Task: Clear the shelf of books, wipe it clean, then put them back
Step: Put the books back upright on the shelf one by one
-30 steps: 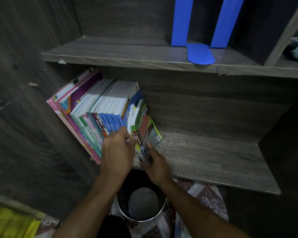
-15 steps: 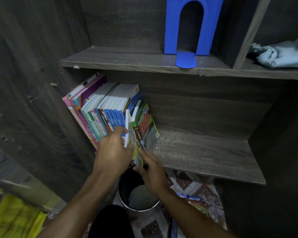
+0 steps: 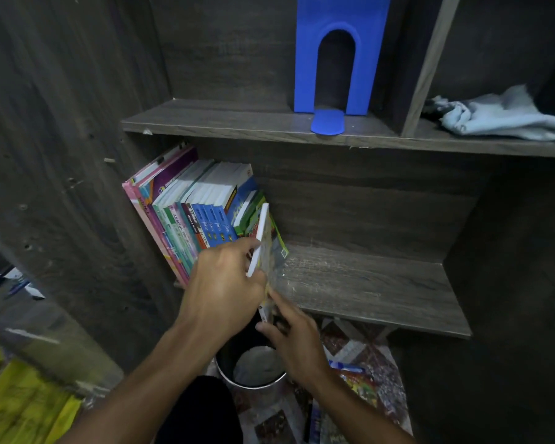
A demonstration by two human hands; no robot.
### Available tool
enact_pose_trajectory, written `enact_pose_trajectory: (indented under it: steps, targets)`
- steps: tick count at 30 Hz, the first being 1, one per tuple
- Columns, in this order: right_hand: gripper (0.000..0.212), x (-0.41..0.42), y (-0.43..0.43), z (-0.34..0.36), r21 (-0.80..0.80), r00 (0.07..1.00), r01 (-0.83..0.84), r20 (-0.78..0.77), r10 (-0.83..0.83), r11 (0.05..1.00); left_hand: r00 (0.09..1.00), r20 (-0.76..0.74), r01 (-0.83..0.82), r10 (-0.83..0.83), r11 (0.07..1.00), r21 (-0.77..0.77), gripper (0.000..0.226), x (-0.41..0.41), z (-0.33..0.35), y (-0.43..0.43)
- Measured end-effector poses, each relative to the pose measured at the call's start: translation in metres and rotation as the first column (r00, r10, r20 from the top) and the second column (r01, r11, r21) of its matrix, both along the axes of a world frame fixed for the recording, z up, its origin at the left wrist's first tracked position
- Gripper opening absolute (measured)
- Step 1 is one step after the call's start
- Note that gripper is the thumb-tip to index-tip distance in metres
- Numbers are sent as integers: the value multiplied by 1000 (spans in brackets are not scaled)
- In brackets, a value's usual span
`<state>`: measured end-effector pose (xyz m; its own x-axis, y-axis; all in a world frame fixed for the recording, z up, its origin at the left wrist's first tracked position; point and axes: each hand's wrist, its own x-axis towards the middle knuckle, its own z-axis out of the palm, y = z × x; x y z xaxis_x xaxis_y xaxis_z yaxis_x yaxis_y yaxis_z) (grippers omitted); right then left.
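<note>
A row of books (image 3: 186, 213) leans to the left at the left end of the lower dark wooden shelf (image 3: 366, 286). My left hand (image 3: 225, 283) grips a thin white-edged book (image 3: 261, 241) at the right end of the row, fingers curled round its spine. My right hand (image 3: 292, 334) pinches the lower edge of the same thin books from below, at the shelf's front edge. A pale blue cloth (image 3: 503, 115) lies bunched on the upper shelf at the right.
A blue bookend (image 3: 337, 56) stands on the upper shelf (image 3: 237, 120). A round metal bin (image 3: 253, 370) sits on the patterned floor below my hands. Loose books lie on the floor at the right. A yellow object is at the bottom left.
The view has tilted up, bringing the bookend and the cloth into sight. The thin white-edged book now stands further out from the row, between my two hands.
</note>
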<state>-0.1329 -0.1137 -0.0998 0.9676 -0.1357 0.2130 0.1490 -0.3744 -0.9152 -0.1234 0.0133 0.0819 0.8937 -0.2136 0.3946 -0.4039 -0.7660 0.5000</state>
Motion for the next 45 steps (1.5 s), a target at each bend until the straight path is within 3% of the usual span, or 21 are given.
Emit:
enact_pose_trajectory:
  steps: [4, 8, 11, 16, 18, 20, 23, 25, 26, 27, 29, 33, 36, 40, 41, 43, 45]
  targets:
    - [67, 25, -15, 5, -42, 997, 75, 10, -75, 996, 1000, -2, 19, -19, 999, 28, 42, 33, -2, -13]
    - [72, 58, -20, 1, -82, 996, 68, -57, -72, 994, 1000, -20, 1, 4, 977, 214, 37, 79, -16, -26]
    - [70, 83, -17, -8, -102, 994, 87, -61, -94, 991, 999, 0, -34, 36, 938, 345, 20, 106, -27, -30]
    - [67, 112, -7, -25, -40, 987, 91, -132, -95, 995, 993, 53, -118, 105, 880, 460, 10, 130, -43, -24]
    - [64, 117, -6, -36, -120, 984, 106, -134, -122, 987, 992, 95, -115, 82, 892, 437, 15, 130, -57, -21]
    - [47, 120, -11, -44, -256, 991, 70, -95, -97, 964, 993, 109, -93, 54, 919, 384, 28, 129, -71, -16]
    - [32, 122, -16, -53, -23, 988, 93, -120, -95, 995, 991, 92, -123, 96, 928, 353, 51, 127, -83, -11]
    - [36, 125, -11, -67, -66, 991, 42, -123, -50, 997, 990, 61, -143, 129, 926, 350, 59, 127, -89, -13]
    - [37, 128, -14, -72, -102, 990, 97, -95, -107, 990, 988, 58, -152, 140, 934, 324, 60, 126, -90, -14]
    - [40, 131, -12, -69, -155, 982, 164, -63, -175, 974, 988, 68, -156, 142, 946, 284, 60, 125, -91, -15]
    - [54, 135, -16, -72, -267, 994, 103, -17, -112, 958, 988, 102, -138, 119, 967, 214, 58, 121, -91, -15]
    - [60, 145, -16, -75, -353, 987, -26, -155, -31, 935, 979, 184, -125, 89, 973, 196, 58, 124, -99, -7]
    - [52, 148, -15, -75, -240, 994, 65, -70, -84, 969, 975, 212, -106, 63, 974, 198, 59, 133, -104, -3]
    - [19, 152, -18, -57, -182, 994, 92, -35, -100, 979, 954, 295, 18, -46, 995, 98, 46, 132, -111, 5]
    - [21, 154, -18, -55, -86, 995, 82, -52, -87, 993, 945, 319, 56, -69, 997, 51, 37, 131, -113, 8]
    - [27, 155, -19, -56, -53, 998, 3, -61, -6, 999, 950, 308, 76, -57, 996, -52, 18, 129, -116, 13]
    - [30, 159, -20, -54, -81, 989, 98, -102, -106, 992, 982, 189, 35, -8, 990, -140, 14, 131, -117, 13]
